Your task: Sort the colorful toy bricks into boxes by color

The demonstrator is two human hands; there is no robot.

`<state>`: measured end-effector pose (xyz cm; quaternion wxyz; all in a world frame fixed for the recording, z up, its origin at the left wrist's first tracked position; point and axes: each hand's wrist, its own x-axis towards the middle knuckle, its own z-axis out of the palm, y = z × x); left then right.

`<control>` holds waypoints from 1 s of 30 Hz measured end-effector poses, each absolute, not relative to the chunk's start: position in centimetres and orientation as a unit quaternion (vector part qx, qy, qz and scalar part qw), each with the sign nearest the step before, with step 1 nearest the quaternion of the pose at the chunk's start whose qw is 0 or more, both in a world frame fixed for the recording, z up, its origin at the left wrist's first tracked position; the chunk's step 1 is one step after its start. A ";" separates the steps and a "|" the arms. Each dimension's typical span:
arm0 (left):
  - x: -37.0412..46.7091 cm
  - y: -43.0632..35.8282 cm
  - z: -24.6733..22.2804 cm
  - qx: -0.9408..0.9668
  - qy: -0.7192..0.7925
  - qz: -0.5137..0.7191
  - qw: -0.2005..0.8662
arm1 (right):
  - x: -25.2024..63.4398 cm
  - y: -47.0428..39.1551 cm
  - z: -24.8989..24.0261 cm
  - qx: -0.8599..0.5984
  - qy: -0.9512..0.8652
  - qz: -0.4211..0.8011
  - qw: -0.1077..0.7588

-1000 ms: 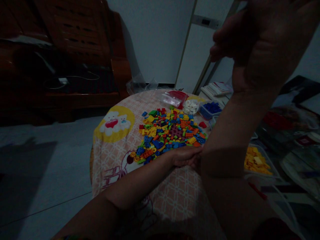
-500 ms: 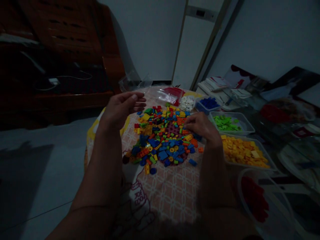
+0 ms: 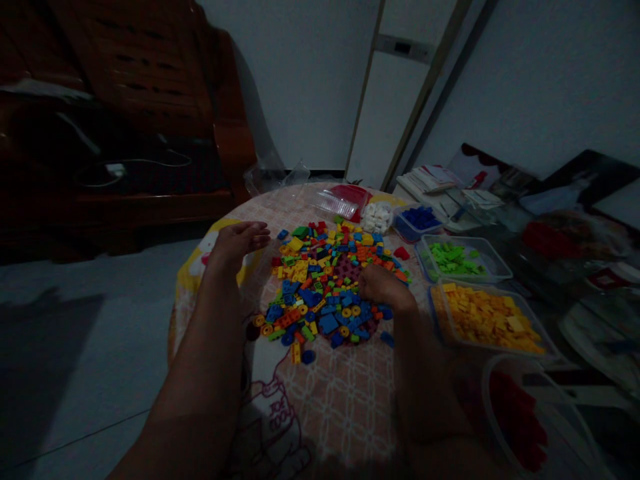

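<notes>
A heap of mixed toy building bricks [image 3: 329, 323] in blue, yellow, orange, green and red covers the middle of the round table. My left hand [image 3: 237, 245] hovers at the heap's left edge, fingers apart and pointing right, with nothing in it. Over the right side of the heap is my right hand [image 3: 384, 288], its fingers curled down among the bricks. Its fingertips are hidden, so whatever they hold does not show. A lone red brick [image 3: 401, 253] lies just beyond this hand.
Along the right stand a tub of blue bricks [image 3: 419, 219], a tub of green bricks [image 3: 453, 259], a tub of yellow bricks [image 3: 490, 317] and a round tub of red bricks [image 3: 517, 420]. White bricks [image 3: 377, 218] and a clear plastic tray [image 3: 335, 200] sit at the back. A wooden bench [image 3: 233, 140] stands left.
My left hand has gone lower and slightly left. My right hand has moved left and down into the heap. The lone red brick now shows near the green tub.
</notes>
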<state>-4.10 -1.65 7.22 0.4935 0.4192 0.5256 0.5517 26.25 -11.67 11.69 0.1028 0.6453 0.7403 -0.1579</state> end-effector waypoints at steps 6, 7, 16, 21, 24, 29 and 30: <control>-3.4 -1.2 5.3 0.398 0.535 0.538 0.516 | 28.1 -11.6 11.0 0.649 0.726 -0.225 -0.036; -3.3 -1.2 5.0 0.390 0.534 0.539 0.521 | 28.5 -11.6 11.0 0.657 0.707 -0.248 -0.081; -2.8 -0.6 3.8 0.346 0.534 0.550 0.541 | 32.8 -6.3 10.9 0.702 0.341 -0.288 -0.554; -3.0 -1.0 3.7 0.362 0.525 0.558 0.531 | 36.3 -1.7 11.6 0.702 0.266 -0.149 -0.643; -2.9 -1.0 3.7 0.360 0.526 0.560 0.529 | 36.6 -1.9 11.5 0.704 0.305 -0.119 -0.630; -2.5 -0.8 3.5 0.353 0.541 0.560 0.518 | 35.1 -5.5 11.3 0.686 0.410 -0.280 -0.531; -2.4 -0.7 3.5 0.353 0.543 0.564 0.512 | 35.1 -6.1 11.3 0.699 0.426 -0.294 -0.493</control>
